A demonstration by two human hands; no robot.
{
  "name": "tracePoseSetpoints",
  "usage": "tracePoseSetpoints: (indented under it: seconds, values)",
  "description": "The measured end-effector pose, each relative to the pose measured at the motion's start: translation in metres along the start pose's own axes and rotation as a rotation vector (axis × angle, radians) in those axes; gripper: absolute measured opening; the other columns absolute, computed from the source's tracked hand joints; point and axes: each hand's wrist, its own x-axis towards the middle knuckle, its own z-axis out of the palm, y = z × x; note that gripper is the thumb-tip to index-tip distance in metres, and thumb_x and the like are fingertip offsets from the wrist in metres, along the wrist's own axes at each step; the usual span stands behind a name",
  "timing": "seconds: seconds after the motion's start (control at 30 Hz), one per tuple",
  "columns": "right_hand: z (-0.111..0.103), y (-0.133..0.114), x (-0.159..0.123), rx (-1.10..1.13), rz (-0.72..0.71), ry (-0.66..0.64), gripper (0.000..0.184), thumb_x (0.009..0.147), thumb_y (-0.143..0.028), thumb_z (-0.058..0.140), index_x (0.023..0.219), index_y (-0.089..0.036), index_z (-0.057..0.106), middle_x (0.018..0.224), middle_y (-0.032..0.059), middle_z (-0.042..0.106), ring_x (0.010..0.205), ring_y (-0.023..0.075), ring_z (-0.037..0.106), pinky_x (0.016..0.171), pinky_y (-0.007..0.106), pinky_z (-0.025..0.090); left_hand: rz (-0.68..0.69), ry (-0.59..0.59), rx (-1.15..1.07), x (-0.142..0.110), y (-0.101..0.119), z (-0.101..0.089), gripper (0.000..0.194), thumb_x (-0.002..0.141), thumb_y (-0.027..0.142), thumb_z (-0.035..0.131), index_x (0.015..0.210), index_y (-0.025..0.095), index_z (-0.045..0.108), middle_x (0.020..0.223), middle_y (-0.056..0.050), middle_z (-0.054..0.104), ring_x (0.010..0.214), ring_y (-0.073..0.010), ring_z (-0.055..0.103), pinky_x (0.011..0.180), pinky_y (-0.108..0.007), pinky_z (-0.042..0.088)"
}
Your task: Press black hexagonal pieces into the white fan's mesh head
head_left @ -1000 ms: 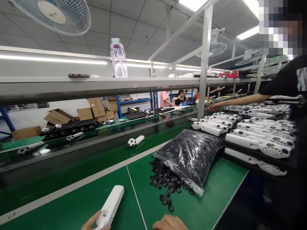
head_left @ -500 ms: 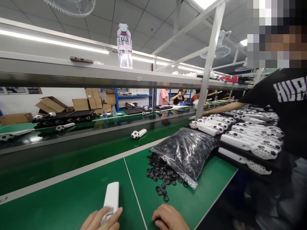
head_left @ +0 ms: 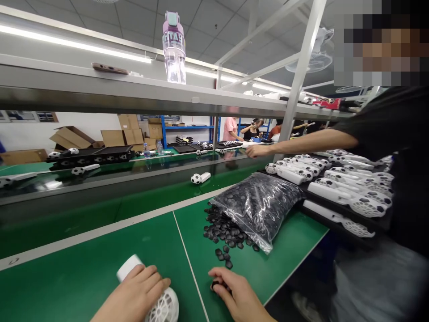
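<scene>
Green bench matting fills the foreground of my feed, with a long assembly line and stacked cartons running off beyond it. My left hand is clamped over a white plastic handle, wrapped across its shaft. The handle's long axis runs from upper left to lower right, ending just past the grip in a white lattice ball shell resting on the mat. My right hand lies apart, to the right, its fingertips pinched together on a small black polygonal piece, mostly hidden by them. That hand is the nearer to a spill of matching black pieces, which lies straight ahead of its grip, pouring from the mouth of a clear zip bag. Further right of both hands, white handles with ball shells crowd a black tray, and a co-worker's bare arm reaches across beyond the bag.
</scene>
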Motion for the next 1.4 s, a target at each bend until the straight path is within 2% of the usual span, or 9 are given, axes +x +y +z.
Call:
tracePoseSetpoints:
  seconds: [0.17, 0.3, 0.43, 0.57, 0.73, 0.87, 1.07, 1.23, 1.4]
  values:
    - [-0.002, -0.004, 0.003, 0.049, 0.039, -0.009, 0.016, 0.087, -0.023, 0.043, 0.084, -0.021, 0.058, 0.078, -0.0002, 0.062, 0.073, 0.0143, 0.057, 0.068, 0.022, 0.042, -0.390, 0.028, -0.007, 0.014, 0.024, 0.016, 0.062, 0.068, 0.052, 0.060, 0.115, 0.013, 0.055, 0.108, -0.015, 0.061, 0.095, -0.0324, 0.056, 0.086, -0.046, 0.041]
    - [-0.010, -0.006, 0.004, 0.141, 0.057, -0.036, 0.016, 0.088, -0.029, 0.044, 0.087, -0.021, 0.057, 0.081, 0.0007, 0.064, 0.078, 0.0151, 0.059, 0.072, 0.024, 0.044, -0.500, 0.088, 0.011, 0.021, 0.035, 0.021, 0.069, 0.076, 0.054, 0.050, 0.129, 0.009, 0.041, 0.114, -0.017, 0.056, 0.102, -0.0332, 0.052, 0.090, -0.048, 0.037]
    - [-0.016, 0.000, 0.005, 0.114, 0.005, -0.002, 0.018, 0.087, -0.036, 0.048, 0.086, -0.021, 0.058, 0.088, 0.0029, 0.061, 0.085, 0.0170, 0.057, 0.079, 0.027, 0.043, -0.391, -0.023, -0.121, 0.021, 0.021, 0.004, 0.072, 0.070, 0.047, 0.062, 0.130, 0.017, 0.038, 0.116, -0.012, 0.052, 0.106, -0.0275, 0.050, 0.089, -0.037, 0.042]
    - [-0.016, 0.002, 0.007, 0.139, 0.089, -0.001, 0.022, 0.083, -0.041, 0.052, 0.084, -0.020, 0.058, 0.077, 0.0028, 0.059, 0.071, 0.0162, 0.056, 0.066, 0.027, 0.045, -0.303, -0.136, -0.173, 0.019, 0.015, 0.003, 0.067, 0.070, 0.041, 0.063, 0.127, 0.017, 0.039, 0.114, -0.009, 0.056, 0.105, -0.0256, 0.052, 0.091, -0.035, 0.042]
    - [-0.009, -0.017, 0.011, 0.254, 0.116, -0.065, 0.025, 0.081, -0.042, 0.055, 0.090, -0.019, 0.060, 0.076, 0.0030, 0.061, 0.067, 0.0153, 0.058, 0.064, 0.027, 0.049, -0.427, -0.099, -0.090, 0.023, 0.041, 0.017, 0.076, 0.075, 0.045, 0.056, 0.134, 0.006, 0.028, 0.122, -0.017, 0.049, 0.106, -0.0310, 0.050, 0.088, -0.042, 0.043]
    - [0.002, -0.037, 0.011, 0.341, 0.023, -0.039, 0.018, 0.083, -0.037, 0.056, 0.087, -0.020, 0.059, 0.080, 0.0038, 0.063, 0.071, 0.0164, 0.060, 0.066, 0.029, 0.050, -0.415, -0.013, -0.158, 0.022, 0.044, 0.017, 0.083, 0.072, 0.044, 0.061, 0.138, 0.011, 0.023, 0.123, -0.015, 0.045, 0.111, -0.0306, 0.046, 0.088, -0.041, 0.044]
    - [0.020, -0.041, 0.003, 0.160, -0.127, 0.033, 0.011, 0.082, -0.032, 0.057, 0.080, -0.022, 0.062, 0.099, 0.0063, 0.053, 0.098, 0.0214, 0.051, 0.089, 0.039, 0.043, -0.303, 0.034, -0.318, 0.016, 0.035, 0.011, 0.072, 0.071, 0.042, 0.064, 0.133, 0.024, 0.032, 0.126, -0.008, 0.046, 0.112, -0.0260, 0.046, 0.093, -0.040, 0.040]
    - [0.027, -0.040, 0.003, 0.113, -0.135, 0.092, 0.007, 0.080, -0.029, 0.060, 0.077, -0.022, 0.061, 0.108, 0.0066, 0.049, 0.106, 0.0227, 0.047, 0.094, 0.042, 0.038, -0.303, 0.019, -0.338, 0.018, 0.038, 0.009, 0.066, 0.075, 0.047, 0.060, 0.131, 0.023, 0.036, 0.120, -0.007, 0.053, 0.102, -0.0251, 0.055, 0.085, -0.040, 0.044]
    - [0.026, -0.041, 0.009, 0.176, -0.107, 0.055, 0.009, 0.078, -0.027, 0.062, 0.075, -0.021, 0.055, 0.114, 0.0061, 0.052, 0.110, 0.0220, 0.048, 0.096, 0.042, 0.037, -0.333, 0.049, -0.360, 0.020, 0.039, 0.007, 0.057, 0.076, 0.045, 0.059, 0.126, 0.024, 0.042, 0.114, -0.005, 0.056, 0.100, -0.0232, 0.056, 0.082, -0.037, 0.045]
